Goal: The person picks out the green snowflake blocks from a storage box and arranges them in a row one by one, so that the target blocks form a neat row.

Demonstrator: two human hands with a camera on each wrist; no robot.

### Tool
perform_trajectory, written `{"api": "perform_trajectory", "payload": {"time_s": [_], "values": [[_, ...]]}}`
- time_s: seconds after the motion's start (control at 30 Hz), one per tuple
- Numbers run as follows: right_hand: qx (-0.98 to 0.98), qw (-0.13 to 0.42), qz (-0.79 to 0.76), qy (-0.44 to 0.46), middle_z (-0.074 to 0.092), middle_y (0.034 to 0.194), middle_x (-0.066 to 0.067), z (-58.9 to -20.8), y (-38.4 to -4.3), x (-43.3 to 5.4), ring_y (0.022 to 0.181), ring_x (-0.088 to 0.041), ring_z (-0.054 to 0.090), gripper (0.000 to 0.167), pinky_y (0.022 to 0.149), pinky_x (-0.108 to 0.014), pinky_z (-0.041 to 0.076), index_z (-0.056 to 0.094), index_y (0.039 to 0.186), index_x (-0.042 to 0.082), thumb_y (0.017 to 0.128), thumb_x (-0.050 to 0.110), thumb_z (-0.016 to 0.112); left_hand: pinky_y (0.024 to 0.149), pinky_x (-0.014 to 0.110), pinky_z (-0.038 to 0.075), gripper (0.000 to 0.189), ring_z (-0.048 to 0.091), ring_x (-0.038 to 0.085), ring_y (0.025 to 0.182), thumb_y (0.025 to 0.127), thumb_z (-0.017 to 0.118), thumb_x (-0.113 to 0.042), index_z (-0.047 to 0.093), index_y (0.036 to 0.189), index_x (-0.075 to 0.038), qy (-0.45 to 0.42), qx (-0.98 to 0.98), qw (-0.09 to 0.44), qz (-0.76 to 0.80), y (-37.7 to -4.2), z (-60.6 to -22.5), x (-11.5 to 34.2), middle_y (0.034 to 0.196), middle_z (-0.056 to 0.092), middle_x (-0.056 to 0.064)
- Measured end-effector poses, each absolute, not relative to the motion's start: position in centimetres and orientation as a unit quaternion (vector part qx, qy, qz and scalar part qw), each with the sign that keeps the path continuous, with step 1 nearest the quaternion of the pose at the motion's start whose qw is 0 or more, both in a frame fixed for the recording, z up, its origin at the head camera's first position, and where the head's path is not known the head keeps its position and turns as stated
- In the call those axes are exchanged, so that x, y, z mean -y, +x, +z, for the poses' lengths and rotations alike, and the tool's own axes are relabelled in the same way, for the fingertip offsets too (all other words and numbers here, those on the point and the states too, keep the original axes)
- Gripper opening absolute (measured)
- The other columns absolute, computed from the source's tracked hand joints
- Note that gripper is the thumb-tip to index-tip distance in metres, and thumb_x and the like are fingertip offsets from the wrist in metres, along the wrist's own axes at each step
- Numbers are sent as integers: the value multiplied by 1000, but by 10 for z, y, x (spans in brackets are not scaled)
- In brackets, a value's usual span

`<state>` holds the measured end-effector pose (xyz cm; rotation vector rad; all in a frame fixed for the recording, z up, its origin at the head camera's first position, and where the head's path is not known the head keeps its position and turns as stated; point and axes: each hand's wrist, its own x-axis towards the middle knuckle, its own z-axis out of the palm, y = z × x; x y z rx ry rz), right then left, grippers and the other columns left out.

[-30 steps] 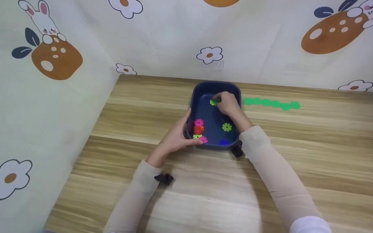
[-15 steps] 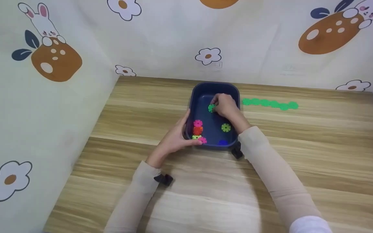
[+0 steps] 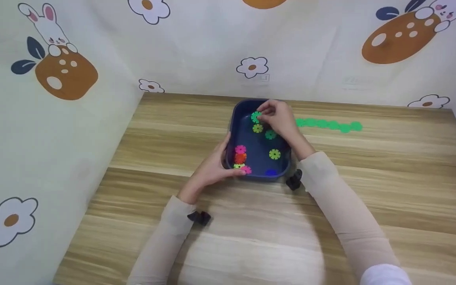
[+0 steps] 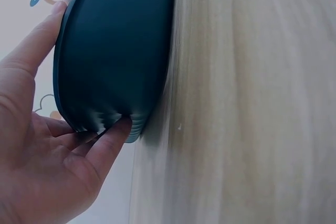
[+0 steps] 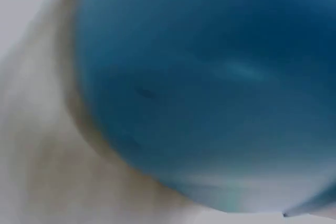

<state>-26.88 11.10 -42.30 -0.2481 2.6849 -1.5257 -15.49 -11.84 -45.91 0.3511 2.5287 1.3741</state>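
A dark blue plastic bin (image 3: 279, 177) holds several notched plastic discs, the snowflake building kind. My left hand (image 3: 212, 168) grips the bin's near left corner, thumb over the rim by a pink disc (image 3: 246, 170). In the left wrist view its fingertips press the outer wall (image 4: 115, 51). My right hand (image 3: 281, 118) pinches a green snowflake disc (image 3: 256, 116) over the far part of the bin. Beneath it lie a yellow-green disc (image 3: 257, 128) and another green disc (image 3: 270, 135). The right wrist view is blurred; the bin's blue wall (image 5: 184, 103) fills most of it.
Right of the bin, a row of joined green discs (image 3: 333, 125) lies on the wooden table (image 3: 172, 130). Inside the bin are a pink disc (image 3: 240, 149), a red one (image 3: 240, 158), a yellow-green one (image 3: 274, 154) and a blue one (image 3: 270, 172). A patterned wall covering (image 3: 196, 47) stands behind.
My right hand has lifted a green disc up and toward the bin's far end, uncovering a yellow-green and a green disc below. My left hand has kept its grip on the bin.
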Motion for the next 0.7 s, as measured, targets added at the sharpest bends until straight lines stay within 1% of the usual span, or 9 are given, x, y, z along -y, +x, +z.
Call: {"api": "perform_trajectory", "payload": {"time_s": [0.07, 0.17, 0.3, 0.4, 0.47, 0.57, 0.7], "values": [[-855, 18, -514, -69, 73, 103, -17, -415, -271, -119, 85, -16, 67, 17, 77, -24, 56, 70, 106, 0, 90, 6, 72, 124, 54, 23, 118, 24, 30, 153, 75, 87, -38, 8, 162, -23, 120, -867, 119, 468, -155, -459, 119, 168, 17, 8], [-844, 7, -534, -48, 73, 102, -14, -405, -275, -135, 82, -8, 65, 20, 76, -19, 55, 70, 108, -1, 90, 6, 72, 124, 54, 23, 118, 24, 31, 153, 75, 87, -38, 9, 162, -21, 120, -870, 117, 463, -156, -459, 119, 168, 18, 9], [-824, -13, -567, -22, 73, 92, -5, -397, -279, -164, 75, 0, 65, 20, 72, -14, 56, 70, 108, -2, 89, 3, 72, 124, 53, 22, 120, 24, 31, 153, 74, 88, -36, 10, 162, -18, 128, -871, 107, 461, -157, -459, 120, 167, 18, 11], [-804, -29, -593, -9, 71, 80, 5, -394, -280, -191, 71, 1, 67, 18, 69, -15, 57, 71, 106, -3, 89, 2, 73, 125, 51, 21, 121, 24, 31, 153, 72, 89, -38, 11, 162, -16, 135, -871, 102, 462, -157, -459, 120, 167, 18, 12], [-797, -40, -603, -1, 69, 76, 10, -392, -278, -209, 70, 1, 67, 16, 68, -15, 58, 71, 104, -2, 88, 2, 73, 125, 51, 21, 122, 24, 31, 153, 72, 89, -40, 11, 162, -16, 138, -870, 101, 462, -157, -460, 121, 167, 18, 12], [-792, -54, -608, 17, 67, 72, 13, -390, -275, -235, 69, 0, 67, 14, 68, -14, 57, 71, 102, 0, 88, 1, 73, 125, 51, 21, 122, 24, 30, 153, 71, 89, -42, 11, 162, -17, 140, -870, 102, 461, -157, -459, 120, 167, 18, 10], [-796, -74, -599, 43, 67, 71, 15, -392, -270, -269, 68, 2, 66, 15, 67, -13, 57, 70, 103, -2, 88, 0, 72, 125, 51, 22, 122, 23, 29, 153, 72, 89, -43, 10, 162, -18, 142, -871, 105, 459, -157, -459, 119, 168, 17, 9]]}}
